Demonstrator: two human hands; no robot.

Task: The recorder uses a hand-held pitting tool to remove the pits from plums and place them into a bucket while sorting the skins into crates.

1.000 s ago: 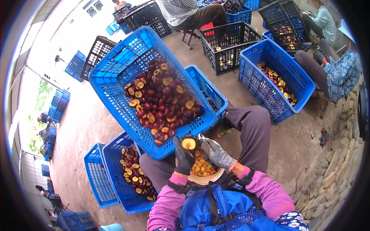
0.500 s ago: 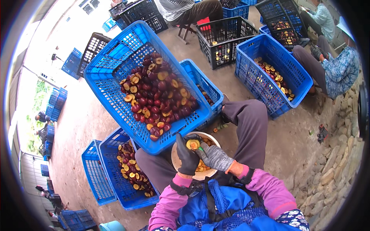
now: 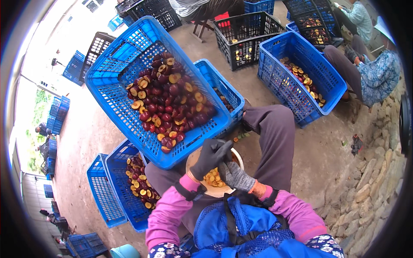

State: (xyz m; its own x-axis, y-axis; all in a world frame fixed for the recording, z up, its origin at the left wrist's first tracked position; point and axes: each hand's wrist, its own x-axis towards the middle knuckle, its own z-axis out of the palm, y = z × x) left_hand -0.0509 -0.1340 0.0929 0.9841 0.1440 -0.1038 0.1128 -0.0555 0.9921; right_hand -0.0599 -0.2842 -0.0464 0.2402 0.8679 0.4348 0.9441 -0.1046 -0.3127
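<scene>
My left hand (image 3: 211,157), in a black glove, is closed with its fingers curled just above a pale bucket (image 3: 201,187). Close against it is my right hand (image 3: 235,175), in a grey knit glove and also closed. The gloves hide whatever either hand holds. Small yellow-orange fruit pieces (image 3: 214,178) lie in the bucket between my knees. Directly beyond my hands a big blue crate (image 3: 129,43) tilts toward me. Dark red plums (image 3: 167,101), some cut open with yellow flesh showing, are heaped in it.
Left of my leg stands a blue crate (image 3: 112,165) with cut plums, beside another blue crate (image 3: 98,185). A blue crate (image 3: 279,81) and a black crate (image 3: 228,47) stand ahead to the right. A seated person (image 3: 378,79) and a stone edging (image 3: 365,189) are at the right.
My left hand has turned and curled over; the cut plum seen in it, and a green bit by my right fingers, no longer show. The whole view has shifted slightly.
</scene>
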